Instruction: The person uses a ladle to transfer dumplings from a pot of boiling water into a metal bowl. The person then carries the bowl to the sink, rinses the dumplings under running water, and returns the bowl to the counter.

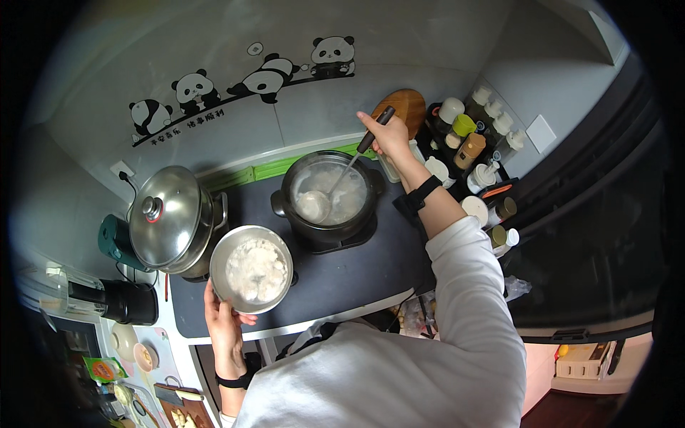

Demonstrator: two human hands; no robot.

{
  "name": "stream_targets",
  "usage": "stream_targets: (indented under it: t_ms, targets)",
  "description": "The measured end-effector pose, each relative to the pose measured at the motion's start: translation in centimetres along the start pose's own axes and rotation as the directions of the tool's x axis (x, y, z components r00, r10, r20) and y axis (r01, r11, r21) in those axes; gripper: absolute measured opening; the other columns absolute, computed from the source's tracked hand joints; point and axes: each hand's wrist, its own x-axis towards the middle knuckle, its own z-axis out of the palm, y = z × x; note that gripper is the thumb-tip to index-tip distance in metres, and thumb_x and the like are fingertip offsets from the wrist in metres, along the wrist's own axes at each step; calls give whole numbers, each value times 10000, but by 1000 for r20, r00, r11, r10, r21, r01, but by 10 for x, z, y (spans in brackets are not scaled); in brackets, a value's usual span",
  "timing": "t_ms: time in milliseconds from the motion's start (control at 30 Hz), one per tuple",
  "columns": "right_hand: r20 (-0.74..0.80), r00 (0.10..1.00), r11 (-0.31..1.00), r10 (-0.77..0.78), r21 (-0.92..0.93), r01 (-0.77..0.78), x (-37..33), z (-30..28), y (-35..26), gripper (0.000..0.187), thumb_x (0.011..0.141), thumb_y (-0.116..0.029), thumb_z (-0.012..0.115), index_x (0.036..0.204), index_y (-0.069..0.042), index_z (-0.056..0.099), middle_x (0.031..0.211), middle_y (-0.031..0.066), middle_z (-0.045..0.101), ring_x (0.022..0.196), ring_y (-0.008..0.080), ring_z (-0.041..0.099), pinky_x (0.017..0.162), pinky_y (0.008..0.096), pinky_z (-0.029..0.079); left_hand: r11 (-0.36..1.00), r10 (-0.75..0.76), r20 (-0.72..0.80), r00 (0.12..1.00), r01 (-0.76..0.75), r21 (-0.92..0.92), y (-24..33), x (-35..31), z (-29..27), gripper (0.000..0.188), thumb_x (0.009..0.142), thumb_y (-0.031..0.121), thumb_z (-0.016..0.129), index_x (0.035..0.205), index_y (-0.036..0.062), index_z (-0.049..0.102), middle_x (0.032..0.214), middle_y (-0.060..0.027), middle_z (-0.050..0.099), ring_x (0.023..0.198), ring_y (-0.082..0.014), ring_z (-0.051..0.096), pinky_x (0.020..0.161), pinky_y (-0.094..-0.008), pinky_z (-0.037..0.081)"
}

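Observation:
My left hand (225,329) grips the rim and underside of a steel bowl (227,251), which is tilted and holds white, lumpy food (258,271). Up and to the right, a black pot (308,230) with side handles stands on a burner, filled with cloudy liquid and pale pieces. My right hand (389,135) is closed round the dark handle of a ladle (315,206). The ladle's round end sits in the pot's liquid, near its left side. Apart from the pot, the bowl is held low and close to my body.
A large lidded steel pot (165,221) stands at the left, beside a green appliance (118,242) and a blender (128,301). Spice jars and bottles (471,151) crowd the right. A round wooden board (408,110) leans on the wall. A cleaver (171,394) lies on a cutting board at lower left.

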Motion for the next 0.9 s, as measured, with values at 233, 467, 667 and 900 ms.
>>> stream_targets:
  t_ms: [233,467,667,900]
  targets:
    - [-7,1000,1000,15,0,-15,1,5,-1,467,779,-410,771,639,-37,526,491,33,523,375,111,504,349,258,394,1000,14,-44,999,-14,3,0,-2,2,559,905,11,342,1451,21,224,1024,-232,607,485,-226,623,407,-268,543]
    - [-44,999,997,-9,76,12,7,11,7,443,783,-381,775,687,-22,533,516,36,528,376,119,504,349,264,395,1000,-7,-20,1000,7,-22,1,-1,-3,587,891,-33,321,1460,1,176,1229,-274,465,493,-273,620,412,-320,559]
    - [-108,993,996,44,85,-34,15,8,17,448,792,-372,771,692,-13,522,522,34,522,374,117,511,342,264,405,999,4,-24,1000,-5,-34,1,-1,-3,594,891,-40,320,1464,2,169,1251,-265,460,505,-277,629,412,-316,561]
    - [-117,992,991,51,126,-36,19,3,26,460,795,-373,771,666,-18,509,520,43,534,370,119,510,336,263,403,999,41,-27,999,-41,-1,3,-6,1,551,906,25,350,1444,14,231,1043,-237,602,492,-216,624,413,-258,546]
